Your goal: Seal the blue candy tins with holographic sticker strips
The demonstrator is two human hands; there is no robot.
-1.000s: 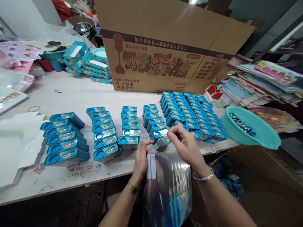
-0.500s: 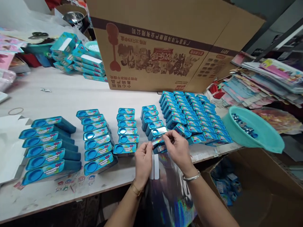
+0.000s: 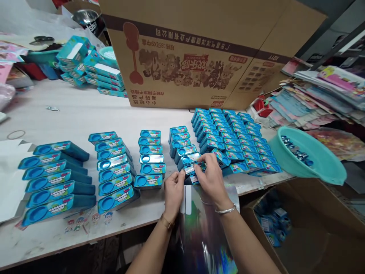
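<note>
Both hands meet over the near end of a row of small blue boxes (image 3: 180,144) with shiny printed ends. My left hand (image 3: 173,192) is closed, thumb and forefinger pinching the left end of a shiny sticker strip (image 3: 189,169). Opposite it, my right hand (image 3: 211,179) has its thumb and fingers closed at the strip's right end. The strip lies over the end of the nearest blue box (image 3: 194,179), partly hidden by the fingers. Below the hands, a holographic sticker sheet (image 3: 199,228) with white bare strips hangs over the table edge.
More blue boxes stand in rows on the left (image 3: 57,186), the centre-left (image 3: 114,171) and packed on the right (image 3: 228,137). A turquoise basin (image 3: 322,160) holds small shiny pieces. An open carton (image 3: 313,236) sits below right. A large cardboard box (image 3: 185,57) stands behind.
The strip has come down from just above the nearest box onto its end. My right hand has moved slightly left and down with it; my left hand has barely moved.
</note>
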